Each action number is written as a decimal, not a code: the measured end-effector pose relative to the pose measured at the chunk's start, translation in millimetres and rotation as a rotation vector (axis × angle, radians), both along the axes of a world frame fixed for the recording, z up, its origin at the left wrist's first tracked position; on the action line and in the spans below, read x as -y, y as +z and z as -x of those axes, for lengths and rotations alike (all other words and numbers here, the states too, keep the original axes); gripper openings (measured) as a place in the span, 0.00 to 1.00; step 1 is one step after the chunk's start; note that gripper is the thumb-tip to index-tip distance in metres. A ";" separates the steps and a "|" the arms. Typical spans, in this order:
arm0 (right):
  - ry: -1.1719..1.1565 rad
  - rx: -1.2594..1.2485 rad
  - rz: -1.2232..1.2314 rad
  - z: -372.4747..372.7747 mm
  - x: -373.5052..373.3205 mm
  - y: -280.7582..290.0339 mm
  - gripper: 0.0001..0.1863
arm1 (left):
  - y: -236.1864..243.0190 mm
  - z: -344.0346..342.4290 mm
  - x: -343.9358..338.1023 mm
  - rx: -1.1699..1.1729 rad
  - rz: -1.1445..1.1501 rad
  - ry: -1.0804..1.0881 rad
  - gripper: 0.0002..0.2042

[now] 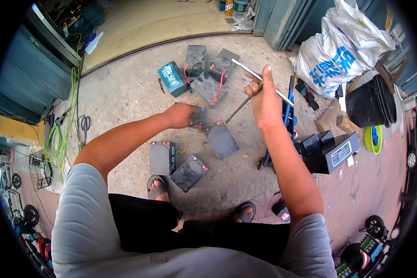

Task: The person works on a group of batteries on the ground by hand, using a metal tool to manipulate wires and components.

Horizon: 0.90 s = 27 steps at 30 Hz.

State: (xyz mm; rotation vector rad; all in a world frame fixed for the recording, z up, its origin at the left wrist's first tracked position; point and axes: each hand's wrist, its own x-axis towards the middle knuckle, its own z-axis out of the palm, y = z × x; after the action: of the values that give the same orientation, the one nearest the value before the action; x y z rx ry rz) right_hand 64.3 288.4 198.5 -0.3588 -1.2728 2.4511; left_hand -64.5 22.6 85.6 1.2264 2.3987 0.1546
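Small battery point(199, 119): on the concrete point(125, 104), at the middle of the battery group, its upper left part under the left hand.
Left hand point(180, 115): fingers bent down onto the small battery, touching it; whether they clamp it cannot be told, as the fingertips are hidden.
Right hand point(268, 102): raised over the ground, thumb pointing up, bent fingers closed around a dark rod point(239, 110); a white rod point(242, 66) slants across the same hand.
Dark rod: thin, slanting down and left from the fingers, its tip seen above the grey battery point(222, 140).
Grey battery: just below and right of the small battery, set at an angle.
Nearer the feet: two more, the upright-set battery point(161, 158) and the tilted battery point(190, 173), side by side.
Farther off: a teal battery point(173, 79) beside three dark ones, with a red wire point(221, 85) over them.
Right side: a blue frame point(288, 116), a black case point(331, 154) with a pale label, a black bucket point(370, 101), a lime basket point(379, 140) and a white sack point(331, 58).
Left side: a green cable point(55, 139) in loops, scissors point(85, 124) and a carton point(16, 130).
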 end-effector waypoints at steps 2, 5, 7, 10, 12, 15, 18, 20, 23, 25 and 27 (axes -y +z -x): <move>0.035 0.030 -0.005 -3.1 17.0 -2.8 0.32 | -21.4 -5.0 18.1 -0.047 0.020 0.011 0.25; 0.066 0.093 0.026 -6.3 27.3 -21.1 0.22 | -40.6 -12.7 17.3 -0.051 -0.043 0.081 0.25; 0.064 0.070 -0.064 -5.1 33.9 -23.6 0.21 | -49.7 -12.3 10.6 -0.048 -0.086 0.120 0.28; -0.069 0.122 -0.064 -0.9 55.2 -9.8 0.19 | -56.0 -12.0 -0.4 -0.089 -0.113 0.191 0.38; -0.138 0.137 -0.058 4.1 55.1 -12.6 0.22 | -63.1 -12.0 -5.2 -0.091 -0.090 0.246 0.44; -0.057 0.040 -0.010 6.1 59.1 -9.3 0.28 | -69.9 -4.9 -6.4 -0.044 -0.025 0.263 0.51; 0.028 0.011 -0.077 8.4 67.2 -5.2 0.30 | -74.1 1.2 -3.8 0.007 -0.068 0.257 0.53; 0.040 0.033 -0.027 11.2 73.5 -8.5 0.30 | -78.9 4.1 -0.6 0.038 -0.110 0.275 0.53; 0.057 0.035 0.008 12.6 78.9 -11.6 0.30 | -76.1 1.4 -6.4 0.077 -0.124 0.316 0.53; 0.080 0.030 0.015 14.5 82.6 -13.0 0.30 | -75.6 -2.4 -8.3 0.063 -0.119 0.345 0.53; 0.102 0.034 0.013 15.7 83.4 -14.8 0.30 | -74.0 -4.0 -9.0 0.064 -0.101 0.363 0.54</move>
State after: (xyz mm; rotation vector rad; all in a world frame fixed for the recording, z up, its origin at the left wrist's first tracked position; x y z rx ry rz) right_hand 48.6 205.0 183.7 -0.3480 -1.3204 2.5496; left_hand -60.5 31.7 11.7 0.8005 2.5608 0.4230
